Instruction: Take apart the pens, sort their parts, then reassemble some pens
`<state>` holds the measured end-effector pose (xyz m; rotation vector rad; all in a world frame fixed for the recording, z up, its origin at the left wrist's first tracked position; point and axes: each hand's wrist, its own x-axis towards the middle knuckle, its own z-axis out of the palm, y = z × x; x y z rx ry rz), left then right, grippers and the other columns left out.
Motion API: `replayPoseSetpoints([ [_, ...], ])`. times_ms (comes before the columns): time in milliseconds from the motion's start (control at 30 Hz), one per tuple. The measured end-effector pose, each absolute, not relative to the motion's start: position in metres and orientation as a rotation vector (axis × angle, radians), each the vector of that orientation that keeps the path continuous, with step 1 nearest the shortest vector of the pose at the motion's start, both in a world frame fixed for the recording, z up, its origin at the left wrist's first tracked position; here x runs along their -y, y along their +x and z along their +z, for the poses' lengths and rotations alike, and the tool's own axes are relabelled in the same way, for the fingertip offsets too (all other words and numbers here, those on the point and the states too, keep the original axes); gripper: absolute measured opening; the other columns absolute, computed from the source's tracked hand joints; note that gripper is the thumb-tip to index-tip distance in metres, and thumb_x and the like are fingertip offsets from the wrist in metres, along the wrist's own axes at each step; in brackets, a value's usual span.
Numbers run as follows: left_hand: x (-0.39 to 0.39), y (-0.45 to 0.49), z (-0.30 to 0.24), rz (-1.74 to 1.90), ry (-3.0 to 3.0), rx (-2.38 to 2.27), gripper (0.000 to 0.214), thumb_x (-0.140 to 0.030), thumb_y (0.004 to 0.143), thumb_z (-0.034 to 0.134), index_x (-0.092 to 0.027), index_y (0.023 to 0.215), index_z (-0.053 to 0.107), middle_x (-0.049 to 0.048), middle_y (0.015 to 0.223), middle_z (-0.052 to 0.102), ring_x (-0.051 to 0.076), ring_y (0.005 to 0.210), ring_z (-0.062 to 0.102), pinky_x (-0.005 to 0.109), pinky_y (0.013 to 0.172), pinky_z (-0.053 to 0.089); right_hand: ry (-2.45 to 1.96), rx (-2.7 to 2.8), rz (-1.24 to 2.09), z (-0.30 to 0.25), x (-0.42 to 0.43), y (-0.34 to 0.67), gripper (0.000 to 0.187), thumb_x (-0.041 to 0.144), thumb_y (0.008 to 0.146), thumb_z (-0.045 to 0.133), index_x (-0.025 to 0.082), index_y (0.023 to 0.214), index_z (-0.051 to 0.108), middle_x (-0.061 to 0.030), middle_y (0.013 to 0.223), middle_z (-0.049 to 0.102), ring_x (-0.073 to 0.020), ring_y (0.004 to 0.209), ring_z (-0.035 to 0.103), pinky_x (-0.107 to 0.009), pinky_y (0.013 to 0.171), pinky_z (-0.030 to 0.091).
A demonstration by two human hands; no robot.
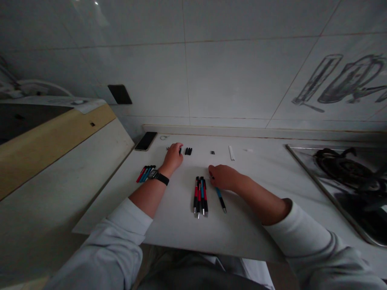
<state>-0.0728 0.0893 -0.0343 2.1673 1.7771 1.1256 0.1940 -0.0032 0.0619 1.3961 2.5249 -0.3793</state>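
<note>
My left hand (174,156), with a watch on its wrist, is closed at the back of the white counter, a small dark piece showing at its fingertips. Just right of it lie several short black tubular pieces (188,151). My right hand (223,176) has its fingers curled around the upper end of a blue pen (220,196); the black grip and silver tip point toward me. Between my forearms lies a bunch of red and blue pens (200,197) with black grips. Several red and blue barrels (145,173) lie beside my left wrist.
A phone (146,141) lies at the back left, near a thin loop (164,137). Small dark parts (213,152) and a white strip (231,153) lie near the wall. A gas stove (347,173) borders the right; a white panel (66,173) rises at the left.
</note>
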Motion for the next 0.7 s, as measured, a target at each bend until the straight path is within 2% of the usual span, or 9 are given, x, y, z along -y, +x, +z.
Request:
replayPoseSetpoints([
  [167,-0.0867,-0.072,-0.0297,1.127,2.212,-1.788,0.051,-0.002,0.074,0.062,-0.017,0.122,0.059,0.0149,0.126,0.059,0.028,0.116,0.061,0.047,0.106,0.051,1.402,-2.511,-0.384,0.0607,0.0027,0.1939,0.033,0.026,0.091,0.057,0.013,0.121,0.061,-0.0224,0.113,0.071,-0.0339,0.104,0.069,-0.038,0.079,0.049],
  [300,-0.0847,-0.0713,-0.0285,0.998,2.206,-1.869,0.036,-0.01,0.078,0.067,-0.018,0.113,0.063,0.0139,0.114,0.068,0.03,0.113,0.063,0.05,0.104,0.05,1.393,-2.515,-0.372,0.0606,0.0035,0.194,0.034,0.026,0.091,0.056,0.012,0.122,0.061,-0.023,0.114,0.071,-0.035,0.105,0.068,-0.039,0.079,0.049],
  [467,-0.0834,-0.0694,-0.0266,0.959,2.221,-1.811,0.03,-0.009,0.082,0.065,-0.019,0.111,0.065,0.0103,0.108,0.073,0.026,0.104,0.068,0.044,0.099,0.052,1.387,-2.524,-0.365,0.0601,0.0031,0.1943,0.034,0.025,0.09,0.056,0.012,0.121,0.061,-0.023,0.114,0.071,-0.0341,0.106,0.069,-0.038,0.079,0.049],
  [700,-0.0838,-0.0694,-0.025,0.94,2.157,-1.816,0.034,-0.01,0.083,0.068,-0.018,0.116,0.066,0.0098,0.11,0.076,0.023,0.103,0.07,0.037,0.097,0.053,1.39,-2.523,-0.319,0.0588,0.0002,0.1939,0.033,0.026,0.091,0.055,0.012,0.119,0.061,-0.0224,0.112,0.071,-0.033,0.105,0.069,-0.037,0.079,0.048],
])
